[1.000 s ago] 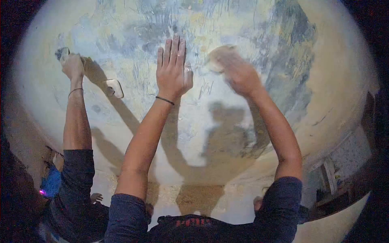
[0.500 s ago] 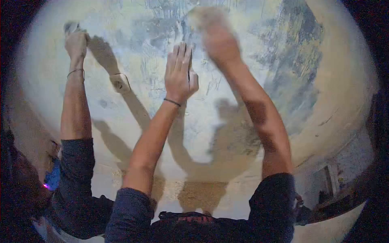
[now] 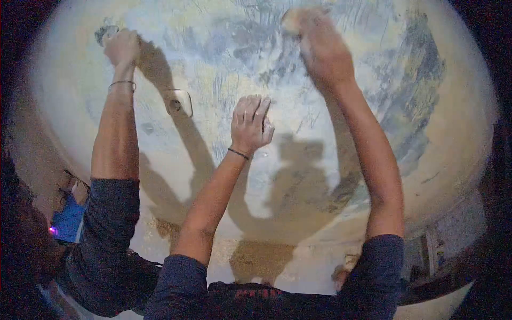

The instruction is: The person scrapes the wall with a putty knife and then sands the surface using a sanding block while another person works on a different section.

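Note:
My left hand rests against the patchy blue-grey and pale yellow wall. Its fingers lie on the surface, dusted with pale powder, and nothing shows in them. Higher and to the right, my right hand grips a yellowish-tan pad that looks like a sponge and is pressed to the wall. Motion blurs that hand and hides part of its fingers. A black band circles my left wrist.
At left, another person's hand holds a dark grey wad on the wall. A small square plate sits on the wall under that arm's shadow. A blue object is low at the left.
In the picture, my left hand sits lower and its fingers are more bent. My right hand and the pad have shifted right. The other person's hand also appears further right.

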Tool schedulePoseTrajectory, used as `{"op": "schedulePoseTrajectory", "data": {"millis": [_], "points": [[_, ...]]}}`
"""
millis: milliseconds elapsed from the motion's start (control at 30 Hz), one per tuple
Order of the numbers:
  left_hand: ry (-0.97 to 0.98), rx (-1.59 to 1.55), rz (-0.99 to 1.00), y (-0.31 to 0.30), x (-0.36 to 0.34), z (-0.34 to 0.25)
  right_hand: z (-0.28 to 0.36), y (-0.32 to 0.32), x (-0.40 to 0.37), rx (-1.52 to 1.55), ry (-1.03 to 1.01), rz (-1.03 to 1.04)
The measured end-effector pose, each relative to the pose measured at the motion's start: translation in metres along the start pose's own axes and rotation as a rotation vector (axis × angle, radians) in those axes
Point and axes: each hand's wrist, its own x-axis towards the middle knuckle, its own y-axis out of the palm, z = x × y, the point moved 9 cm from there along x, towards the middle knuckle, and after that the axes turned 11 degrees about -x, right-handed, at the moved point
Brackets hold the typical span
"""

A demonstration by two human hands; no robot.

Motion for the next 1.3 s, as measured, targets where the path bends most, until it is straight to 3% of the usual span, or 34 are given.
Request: {"op": "schedulePoseTrajectory", "data": {"millis": [67, 133, 167, 200, 267, 300, 333, 400, 467, 500, 533, 600, 633, 700, 733, 800, 833, 867, 933, 967, 1067, 1100, 1133, 1200, 1300], "points": [[-0.009, 0.029, 0.007, 0.002, -0.003, -0.005, 0.001, 0.003, -0.005, 0.063, 0.283, 0.003], [-0.018, 0.029, -0.003, -0.003, 0.004, -0.003, 0.072, 0.032, -0.04, 0.341, -0.117, 0.065], [-0.007, 0.032, -0.002, -0.002, 0.002, -0.001, 0.099, 0.023, -0.059, 0.515, -0.312, 0.22], [-0.019, 0.027, -0.005, 0.002, -0.004, 0.001, 0.091, 0.021, -0.054, 0.51, -0.315, 0.208], [-0.027, 0.022, -0.02, 0.002, -0.004, 0.006, 0.054, 0.007, -0.035, 0.247, -0.227, 0.071], [-0.037, 0.003, -0.042, 0.0, -0.002, 0.007, 0.016, -0.002, -0.022, 0.09, 0.004, -0.019], [-0.059, -0.031, -0.054, -0.004, 0.001, 0.003, -0.016, -0.02, -0.014, 0.154, 0.207, -0.045], [-0.049, -0.033, -0.033, -0.003, -0.002, 0.003, -0.016, -0.008, -0.05, 0.037, 0.378, -0.13], [-0.076, -0.034, -0.018, -0.004, 0.008, 0.002, 0.049, 0.004, -0.099, 0.193, -0.146, 0.143], [-0.089, -0.06, 0.002, 0.0, 0.005, 0.004, 0.064, -0.017, -0.125, 0.384, -0.256, 0.188], [-0.089, -0.082, 0.008, -0.001, 0.003, 0.003, 0.049, -0.021, -0.145, 0.371, -0.246, 0.203], [-0.074, -0.036, 0.013, 0.0, 0.007, 0.001, -0.024, -0.01, -0.179, 0.184, 0.145, 0.317], [-0.078, -0.004, 0.021, 0.0, 0.008, 0.0, -0.032, -0.006, -0.182, 0.181, 0.144, 0.325], [-0.087, 0.022, 0.031, 0.004, 0.012, 0.002, -0.083, -0.038, -0.223, -0.087, 0.717, -0.106], [-0.087, 0.057, 0.033, 0.001, 0.007, -0.001, -0.045, -0.003, -0.257, -0.039, 0.544, 0.097], [-0.082, 0.032, 0.053, 0.006, 0.006, 0.003, 0.046, 0.009, -0.276, 0.034, 0.173, 0.414], [-0.065, 0.037, 0.041, 0.006, 0.007, 0.004, 0.058, -0.01, -0.263, 0.417, 0.107, 0.357], [-0.065, 0.04, 0.047, -0.003, 0.009, 0.003, 0.052, -0.018, -0.258, 0.423, 0.111, 0.358], [-0.003, 0.06, 0.066, -0.003, 0.013, 0.002, -0.003, -0.027, -0.257, 0.028, 0.23, 0.189], [0.012, 0.082, 0.057, -0.001, 0.012, 0.002, -0.039, -0.025, -0.262, -0.014, 0.338, 0.15], [0.004, 0.104, 0.051, 0.003, 0.011, 0.003, -0.012, -0.008, -0.265, -0.01, 0.437, 0.014], [0.0, 0.098, 0.069, 0.004, 0.011, 0.003, 0.032, 0.029, -0.292, 0.155, 0.427, 0.431], [0.003, 0.107, 0.079, 0.004, 0.007, 0.003, 0.062, 0.029, -0.294, 0.529, 0.437, 0.478], [0.002, 0.094, 0.092, 0.006, 0.005, 0.008, 0.069, -0.005, -0.253, 0.656, 0.076, 0.333], [0.031, 0.113, 0.067, 0.007, 0.009, 0.012, -0.045, -0.02, -0.229, 0.143, 0.442, 0.004]]}}
